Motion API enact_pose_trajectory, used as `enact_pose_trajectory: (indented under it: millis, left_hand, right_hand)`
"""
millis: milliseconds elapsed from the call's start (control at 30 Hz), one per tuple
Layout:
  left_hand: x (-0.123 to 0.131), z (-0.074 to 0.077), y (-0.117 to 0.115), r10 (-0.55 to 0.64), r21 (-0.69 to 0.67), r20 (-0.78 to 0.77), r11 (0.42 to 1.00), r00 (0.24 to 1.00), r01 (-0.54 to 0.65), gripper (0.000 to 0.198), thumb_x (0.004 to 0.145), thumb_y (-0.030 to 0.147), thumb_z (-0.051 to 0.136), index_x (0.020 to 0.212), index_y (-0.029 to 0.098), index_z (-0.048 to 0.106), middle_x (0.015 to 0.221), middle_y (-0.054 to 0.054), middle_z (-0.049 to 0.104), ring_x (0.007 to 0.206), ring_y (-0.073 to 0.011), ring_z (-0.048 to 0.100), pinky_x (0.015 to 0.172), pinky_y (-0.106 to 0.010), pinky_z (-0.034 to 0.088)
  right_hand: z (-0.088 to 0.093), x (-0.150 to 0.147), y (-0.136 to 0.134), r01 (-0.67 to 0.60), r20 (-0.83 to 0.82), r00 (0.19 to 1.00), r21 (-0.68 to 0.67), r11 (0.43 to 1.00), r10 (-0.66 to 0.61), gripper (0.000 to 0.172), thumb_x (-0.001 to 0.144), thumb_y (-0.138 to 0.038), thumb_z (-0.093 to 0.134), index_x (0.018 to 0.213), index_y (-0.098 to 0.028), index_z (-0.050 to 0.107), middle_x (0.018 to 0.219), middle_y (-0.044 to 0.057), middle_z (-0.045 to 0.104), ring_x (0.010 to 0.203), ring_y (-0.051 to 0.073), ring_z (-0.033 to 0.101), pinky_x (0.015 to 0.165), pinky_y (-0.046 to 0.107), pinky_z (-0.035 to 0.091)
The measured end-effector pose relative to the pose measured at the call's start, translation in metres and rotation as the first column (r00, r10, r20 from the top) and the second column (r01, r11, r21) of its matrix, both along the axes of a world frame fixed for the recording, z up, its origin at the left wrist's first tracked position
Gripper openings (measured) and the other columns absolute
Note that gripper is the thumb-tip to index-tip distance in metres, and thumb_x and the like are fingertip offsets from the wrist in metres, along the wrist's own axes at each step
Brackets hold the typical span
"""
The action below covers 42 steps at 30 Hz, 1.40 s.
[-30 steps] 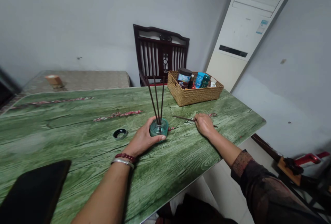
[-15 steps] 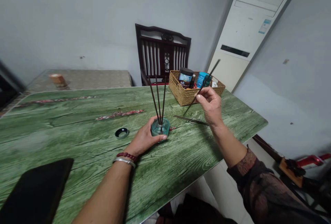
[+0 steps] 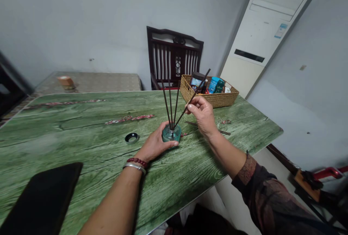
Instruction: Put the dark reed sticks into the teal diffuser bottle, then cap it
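Fingers and thumb of my left hand (image 3: 157, 142) are wrapped round a small teal glass diffuser bottle (image 3: 173, 138) standing on the table. Three dark reed sticks (image 3: 170, 103) rise from its neck. Between thumb and fingers, my right hand (image 3: 202, 113) pinches another dark reed stick (image 3: 199, 85), which slants with its lower end at the bottle's mouth; whether the tip is inside I cannot tell. Beneath and behind my right hand, loose reed sticks (image 3: 224, 132) lie on the tabletop, partly covered by it. A dark ring-shaped cap (image 3: 132, 138) rests left of the bottle.
The green wood-patterned table (image 3: 89, 133) carries a black flat object (image 3: 40, 198) at the near left. A woven basket (image 3: 223, 100) of jars and bottles stands at the back right. Behind are a dark wooden chair (image 3: 178, 55) and a side table (image 3: 108, 82) with an orange-brown container (image 3: 65, 81).
My right hand has moved left and brought the pinched reed stick's lower end to the bottle's mouth. My left hand keeps its hold on the bottle. The view has shifted slightly.
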<state>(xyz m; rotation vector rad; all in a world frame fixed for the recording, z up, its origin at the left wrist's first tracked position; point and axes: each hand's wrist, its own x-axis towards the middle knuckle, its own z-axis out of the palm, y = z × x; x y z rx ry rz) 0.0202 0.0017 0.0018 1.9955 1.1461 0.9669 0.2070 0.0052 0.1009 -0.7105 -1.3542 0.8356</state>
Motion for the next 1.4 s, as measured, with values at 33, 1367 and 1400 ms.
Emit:
enact_pose_trajectory:
  millis: [33,1367,1400]
  left_hand:
    - [0.0,0.0,0.0,-0.001,0.001,-0.007,1.0,1.0,0.001,0.081,0.069,0.049,0.077,0.136,0.016,0.045,0.131,-0.014,0.063,0.121,-0.0333,0.059,0.105,-0.047,0.044]
    - [-0.002,-0.005,0.005,0.04,0.008,-0.028,0.999,0.999,-0.04,0.077,0.067,0.047,0.077,0.133,0.019,0.05,0.124,-0.012,0.067,0.115,-0.0337,0.063,0.101,-0.049,0.048]
    - [-0.001,-0.005,0.005,0.038,0.008,-0.027,0.999,0.999,-0.037,0.077,0.067,0.048,0.077,0.133,0.019,0.05,0.125,-0.012,0.067,0.116,-0.0334,0.063,0.102,-0.049,0.047]
  right_hand:
    - [-0.003,-0.002,0.001,-0.008,0.005,1.0,-0.009,1.0,0.008,0.02,0.075,-0.034,0.07,0.085,-0.022,0.058,0.074,-0.004,0.063,0.063,0.011,0.059,0.064,0.025,0.05]
    - [-0.101,0.126,0.009,0.34,0.966,-0.082,0.258,0.904,-0.245,0.024,0.092,-0.012,0.046,0.101,-0.017,0.068,0.098,0.011,0.071,0.095,0.023,0.06,0.084,0.03,0.039]
    - [-0.099,0.127,0.01,0.33,0.961,-0.056,0.272,0.904,-0.269,0.023,0.092,-0.012,0.047,0.1,-0.017,0.068,0.098,0.011,0.071,0.095,0.023,0.06,0.084,0.03,0.039]
